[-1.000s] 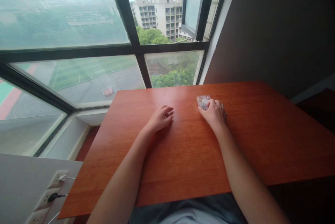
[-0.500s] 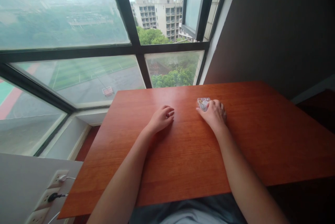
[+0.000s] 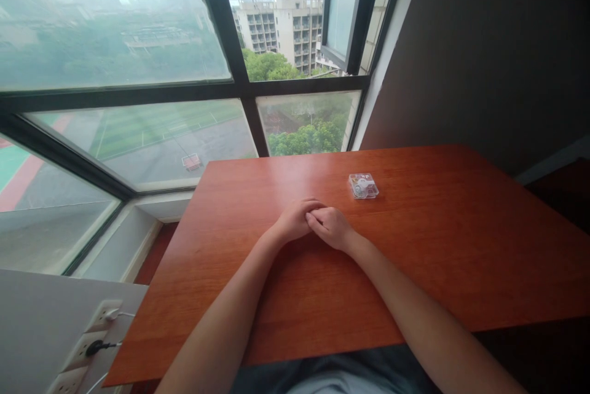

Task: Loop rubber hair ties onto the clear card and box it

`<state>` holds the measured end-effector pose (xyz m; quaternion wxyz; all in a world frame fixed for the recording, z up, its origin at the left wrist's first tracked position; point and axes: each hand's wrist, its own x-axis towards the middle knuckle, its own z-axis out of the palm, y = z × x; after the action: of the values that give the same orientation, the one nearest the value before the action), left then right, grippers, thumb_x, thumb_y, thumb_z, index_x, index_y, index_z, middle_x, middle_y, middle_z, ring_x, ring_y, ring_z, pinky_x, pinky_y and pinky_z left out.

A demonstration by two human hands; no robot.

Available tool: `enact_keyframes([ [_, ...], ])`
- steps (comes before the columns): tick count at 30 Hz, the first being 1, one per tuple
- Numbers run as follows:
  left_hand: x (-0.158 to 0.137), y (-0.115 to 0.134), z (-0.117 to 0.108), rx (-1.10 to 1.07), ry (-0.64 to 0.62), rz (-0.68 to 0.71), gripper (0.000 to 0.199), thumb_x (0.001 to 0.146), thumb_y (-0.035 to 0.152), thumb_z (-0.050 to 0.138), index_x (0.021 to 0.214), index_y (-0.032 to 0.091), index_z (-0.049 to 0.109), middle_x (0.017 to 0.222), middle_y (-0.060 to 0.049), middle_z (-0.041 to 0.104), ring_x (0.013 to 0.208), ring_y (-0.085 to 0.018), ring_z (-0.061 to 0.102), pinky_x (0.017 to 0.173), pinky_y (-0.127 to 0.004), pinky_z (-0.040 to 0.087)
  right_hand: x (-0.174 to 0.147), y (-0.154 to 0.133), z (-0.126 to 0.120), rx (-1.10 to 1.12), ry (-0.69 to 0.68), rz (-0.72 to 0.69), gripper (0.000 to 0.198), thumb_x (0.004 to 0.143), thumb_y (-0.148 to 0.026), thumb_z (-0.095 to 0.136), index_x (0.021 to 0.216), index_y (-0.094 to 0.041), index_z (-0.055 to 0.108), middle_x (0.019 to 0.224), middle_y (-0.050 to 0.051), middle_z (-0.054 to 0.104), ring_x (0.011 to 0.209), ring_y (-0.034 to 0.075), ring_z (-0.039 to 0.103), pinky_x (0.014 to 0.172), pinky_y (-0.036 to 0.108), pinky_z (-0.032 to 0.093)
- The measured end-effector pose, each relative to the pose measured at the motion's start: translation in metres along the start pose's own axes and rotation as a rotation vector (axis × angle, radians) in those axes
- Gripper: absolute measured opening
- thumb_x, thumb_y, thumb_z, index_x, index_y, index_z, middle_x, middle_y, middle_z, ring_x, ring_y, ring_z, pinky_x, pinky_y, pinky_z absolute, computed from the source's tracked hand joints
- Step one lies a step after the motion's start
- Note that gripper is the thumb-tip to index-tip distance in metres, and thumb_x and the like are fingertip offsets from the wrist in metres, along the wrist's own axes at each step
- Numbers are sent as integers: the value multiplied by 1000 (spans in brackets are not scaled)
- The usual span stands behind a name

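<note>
A small clear plastic box (image 3: 364, 186) rests on the wooden table, with tiny pieces inside, some whitish and some metallic-looking; they are too small to name. My left hand (image 3: 298, 219) and my right hand (image 3: 330, 227) are joined on the table, nearer to me than the box and to its left. The right thumb and fingers lie against the fingers of the left hand, and both sets of fingers are curled in. Neither hand touches the box. The palms and some fingertips are hidden.
The reddish-brown table (image 3: 461, 234) reaches to a dark-framed window (image 3: 249, 90), whose upper right pane is swung out. A dark wall (image 3: 483, 62) stands to the right. Wall sockets (image 3: 87, 345) with plugs and cables are at lower left.
My right hand has let go of the clear box and moved left and toward me to meet my left hand, which has shifted slightly right. The box stays on the table.
</note>
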<state>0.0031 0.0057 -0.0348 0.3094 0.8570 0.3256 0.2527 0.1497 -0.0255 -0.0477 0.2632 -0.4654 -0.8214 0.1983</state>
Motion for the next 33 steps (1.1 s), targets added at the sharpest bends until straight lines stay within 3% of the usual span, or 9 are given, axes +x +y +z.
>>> enact_keyframes([
  [33, 0, -3, 4, 58, 29, -26, 40, 66, 13, 53, 102, 16, 70, 96, -7, 66, 82, -18, 62, 74, -27, 49, 1, -4, -7, -89, -17, 27, 37, 93, -30, 41, 64, -18, 60, 64, 3, 64, 57, 13, 50, 55, 27, 25],
])
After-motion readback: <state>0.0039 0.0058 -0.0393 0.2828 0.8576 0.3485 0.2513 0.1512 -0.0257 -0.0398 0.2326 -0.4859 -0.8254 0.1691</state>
